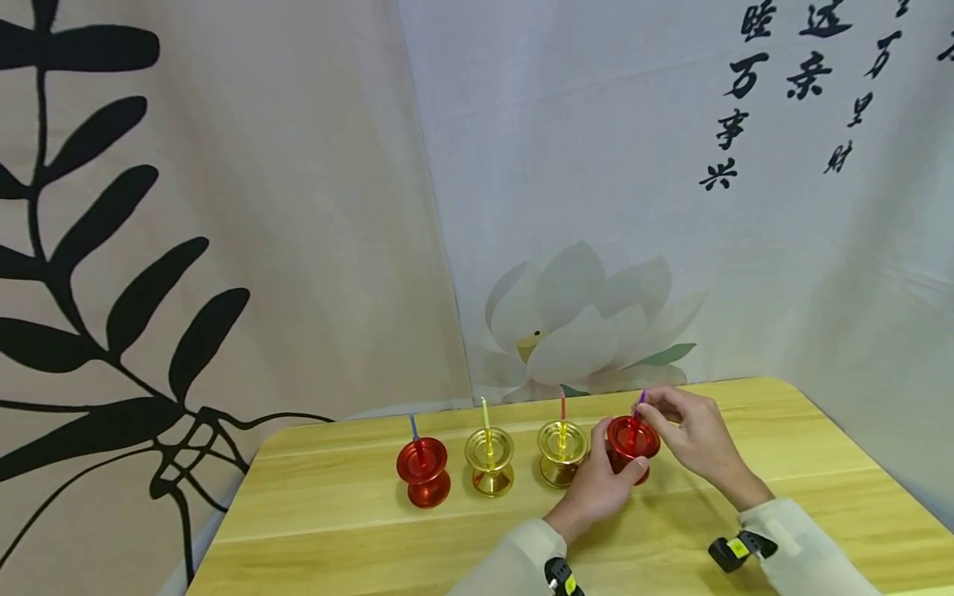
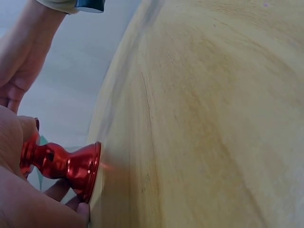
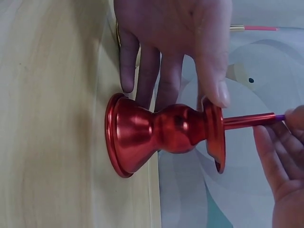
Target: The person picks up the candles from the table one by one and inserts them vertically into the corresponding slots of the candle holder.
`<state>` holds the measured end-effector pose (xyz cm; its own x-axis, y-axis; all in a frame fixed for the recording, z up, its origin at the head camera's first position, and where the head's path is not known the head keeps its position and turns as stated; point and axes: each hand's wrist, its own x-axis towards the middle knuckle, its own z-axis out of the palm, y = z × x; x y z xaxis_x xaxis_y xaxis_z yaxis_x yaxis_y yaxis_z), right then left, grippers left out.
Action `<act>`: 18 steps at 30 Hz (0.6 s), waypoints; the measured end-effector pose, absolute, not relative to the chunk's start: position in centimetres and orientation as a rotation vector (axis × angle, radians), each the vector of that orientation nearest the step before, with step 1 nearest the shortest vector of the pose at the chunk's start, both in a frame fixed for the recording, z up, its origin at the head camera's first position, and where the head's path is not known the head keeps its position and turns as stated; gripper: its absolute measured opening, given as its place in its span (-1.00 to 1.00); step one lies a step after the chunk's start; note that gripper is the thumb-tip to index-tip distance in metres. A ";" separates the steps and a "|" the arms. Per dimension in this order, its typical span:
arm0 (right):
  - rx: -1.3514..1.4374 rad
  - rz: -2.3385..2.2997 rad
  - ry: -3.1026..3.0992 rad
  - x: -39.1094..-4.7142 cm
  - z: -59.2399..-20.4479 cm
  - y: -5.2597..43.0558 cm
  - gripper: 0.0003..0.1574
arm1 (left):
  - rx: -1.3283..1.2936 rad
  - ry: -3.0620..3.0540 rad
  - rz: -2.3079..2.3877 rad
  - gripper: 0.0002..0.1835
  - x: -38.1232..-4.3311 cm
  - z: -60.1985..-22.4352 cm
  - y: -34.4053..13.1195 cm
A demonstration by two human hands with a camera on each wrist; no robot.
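Observation:
A shiny red candle holder (image 1: 633, 432) stands at the right end of a row, its flared foot on the wooden table (image 1: 358, 546). My left hand (image 1: 602, 487) holds it, thumb at the rim of its upper dish and fingers around the far side in the right wrist view. From the dish rises a thin red tube (image 3: 247, 121), with the tip of a purple candle (image 3: 279, 118) sticking out. My right hand (image 1: 689, 430) pinches that candle between thumb and fingers, right where it enters the tube. In the left wrist view, the red holder (image 2: 80, 166) is partly hidden by the left hand.
Left of my hands stand a gold holder (image 1: 551, 472) with a red candle (image 1: 563, 406), a gold holder (image 1: 492, 478) with a yellow candle (image 1: 484, 410), and a red holder (image 1: 428, 490) with a blue candle (image 1: 413, 426). A printed curtain (image 1: 313, 207) hangs behind the table.

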<state>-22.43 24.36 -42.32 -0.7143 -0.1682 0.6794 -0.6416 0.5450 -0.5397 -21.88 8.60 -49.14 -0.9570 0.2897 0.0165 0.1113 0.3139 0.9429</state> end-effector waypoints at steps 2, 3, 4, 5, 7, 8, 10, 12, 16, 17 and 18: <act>0.649 1.096 -2.221 -22.6 -42.6 24.5 -0.83 | 0.388 2.411 1.703 -0.23 -21.8 -49.2 8.4; 0.646 1.101 -2.225 -22.7 -42.8 24.6 -0.82 | 0.396 2.413 1.692 -0.23 -21.8 -49.2 8.3; 0.646 1.102 -2.230 -23.0 -43.1 24.8 -0.82 | 0.405 2.410 1.684 -0.23 -21.8 -49.2 8.1; 0.650 1.102 -2.234 -23.2 -43.4 25.0 -0.82 | 0.414 2.403 1.675 -0.23 -21.7 -49.1 8.0; 0.659 1.108 -2.241 -23.6 -44.0 25.4 -0.81 | 0.426 2.405 1.636 -0.23 -21.5 -49.0 7.6; 0.667 1.112 -2.245 -23.7 -44.1 25.5 -0.81 | 0.427 2.409 1.603 -0.22 -21.4 -48.9 7.3; 0.670 1.120 -2.254 -23.8 -44.3 25.9 -0.79 | 0.438 2.401 1.547 -0.20 -20.9 -48.7 6.7; 0.671 1.123 -2.260 -23.7 -44.5 26.1 -0.78 | 0.457 2.397 1.482 -0.20 -20.4 -48.5 5.9; 0.665 1.114 -2.274 -22.9 -44.0 26.2 -0.75 | 0.495 2.376 1.365 -0.22 -19.1 -48.3 3.2; 0.655 1.106 -2.279 -22.6 -43.8 26.2 -0.75 | 0.510 2.375 1.340 -0.23 -18.6 -48.2 2.4; 0.649 1.100 -2.287 -22.5 -43.8 26.3 -0.75 | 0.526 2.374 1.309 -0.25 -18.2 -48.1 1.4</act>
